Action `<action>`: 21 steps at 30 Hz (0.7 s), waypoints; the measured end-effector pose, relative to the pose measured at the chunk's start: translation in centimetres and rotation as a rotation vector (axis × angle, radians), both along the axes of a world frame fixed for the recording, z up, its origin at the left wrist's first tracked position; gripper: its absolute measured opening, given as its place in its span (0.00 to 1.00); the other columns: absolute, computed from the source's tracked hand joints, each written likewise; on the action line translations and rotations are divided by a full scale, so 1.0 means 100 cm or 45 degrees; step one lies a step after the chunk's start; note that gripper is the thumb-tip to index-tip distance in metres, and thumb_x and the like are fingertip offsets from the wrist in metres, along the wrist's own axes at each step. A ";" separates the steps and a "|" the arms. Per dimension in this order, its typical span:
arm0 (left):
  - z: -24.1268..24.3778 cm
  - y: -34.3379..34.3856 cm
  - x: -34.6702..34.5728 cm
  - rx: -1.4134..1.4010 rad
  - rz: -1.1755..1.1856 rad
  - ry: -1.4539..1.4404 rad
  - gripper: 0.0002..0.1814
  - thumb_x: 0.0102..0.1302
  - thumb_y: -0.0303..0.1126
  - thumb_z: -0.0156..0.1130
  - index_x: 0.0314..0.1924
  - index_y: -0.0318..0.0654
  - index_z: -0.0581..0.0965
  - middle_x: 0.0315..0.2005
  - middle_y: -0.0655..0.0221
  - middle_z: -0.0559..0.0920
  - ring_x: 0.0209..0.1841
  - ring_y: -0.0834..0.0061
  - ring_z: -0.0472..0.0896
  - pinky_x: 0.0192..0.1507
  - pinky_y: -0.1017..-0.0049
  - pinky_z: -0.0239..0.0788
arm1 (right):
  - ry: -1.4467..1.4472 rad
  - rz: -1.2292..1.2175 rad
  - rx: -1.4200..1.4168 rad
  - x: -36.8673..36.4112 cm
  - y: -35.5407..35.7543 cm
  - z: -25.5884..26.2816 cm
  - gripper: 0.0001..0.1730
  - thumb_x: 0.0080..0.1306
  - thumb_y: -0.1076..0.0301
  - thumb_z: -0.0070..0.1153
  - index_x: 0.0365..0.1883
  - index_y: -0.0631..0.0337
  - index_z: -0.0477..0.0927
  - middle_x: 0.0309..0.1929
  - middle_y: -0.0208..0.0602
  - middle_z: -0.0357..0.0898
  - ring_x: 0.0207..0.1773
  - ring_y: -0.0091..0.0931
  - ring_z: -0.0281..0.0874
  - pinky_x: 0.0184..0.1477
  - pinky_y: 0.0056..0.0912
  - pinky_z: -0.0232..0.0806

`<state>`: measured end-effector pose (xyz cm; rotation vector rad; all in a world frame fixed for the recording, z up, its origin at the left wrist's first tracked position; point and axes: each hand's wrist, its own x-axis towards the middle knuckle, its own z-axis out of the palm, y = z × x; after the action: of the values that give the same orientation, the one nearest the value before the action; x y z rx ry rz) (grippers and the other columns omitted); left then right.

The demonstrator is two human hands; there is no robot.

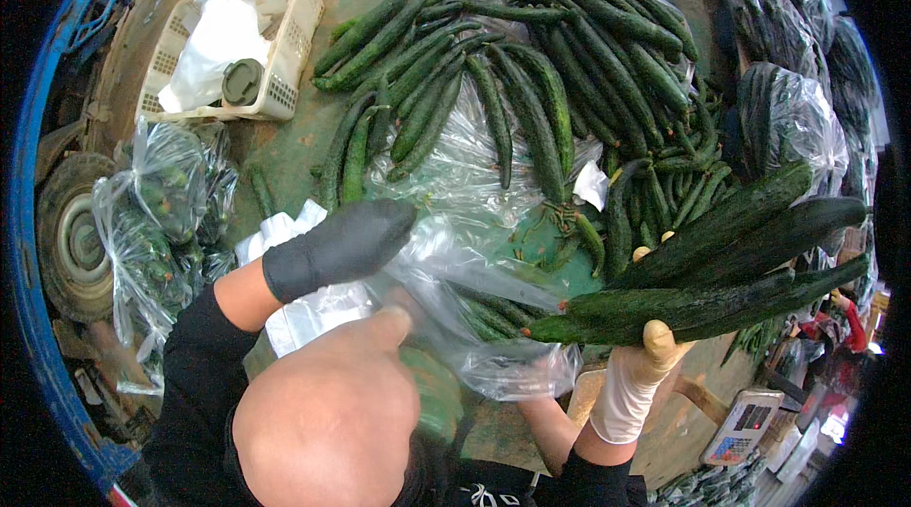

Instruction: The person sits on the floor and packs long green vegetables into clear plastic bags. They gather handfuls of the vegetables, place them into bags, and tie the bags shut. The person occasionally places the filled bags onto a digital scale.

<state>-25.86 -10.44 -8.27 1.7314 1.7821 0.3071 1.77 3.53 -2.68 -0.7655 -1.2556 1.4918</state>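
My left hand (341, 244), in a black glove, is over the rim of a clear plastic bag (498, 365); its fingertips are hidden, so its grip cannot be told. Several cucumbers (498, 315) lie inside the bag. In a pale glove, my right hand (651, 365) holds several long dark green cucumbers (683, 301), their near ends over the bag's right side. A bare forearm (548, 429) reaches up to the bag beside my right arm; whose it is cannot be told. Large blurred bare skin covers the bottom centre.
Beyond the bag lie heaped cucumbers (591, 66) on plastic film (455, 137). A white plastic crate (299, 44) stands upper left, with filled bags (164, 201) below it. More filled bags (783, 101) line the right side. A scale (740, 429) is lower right, a wheel (78, 244) far left.
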 end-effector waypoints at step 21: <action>0.015 0.008 -0.014 -0.160 0.334 -1.498 0.37 0.63 0.48 0.54 0.67 0.41 0.53 0.66 0.67 0.55 0.66 0.70 0.52 0.64 0.72 0.46 | -1.871 1.135 0.389 0.056 -0.052 -0.154 0.58 0.38 0.56 0.69 0.65 0.60 0.50 0.52 0.51 0.68 0.51 0.44 0.70 0.50 0.39 0.65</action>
<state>-27.23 -9.67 -6.76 0.8467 1.0651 1.0365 7.41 -1.63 -18.08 -1.2102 -3.1509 1.1625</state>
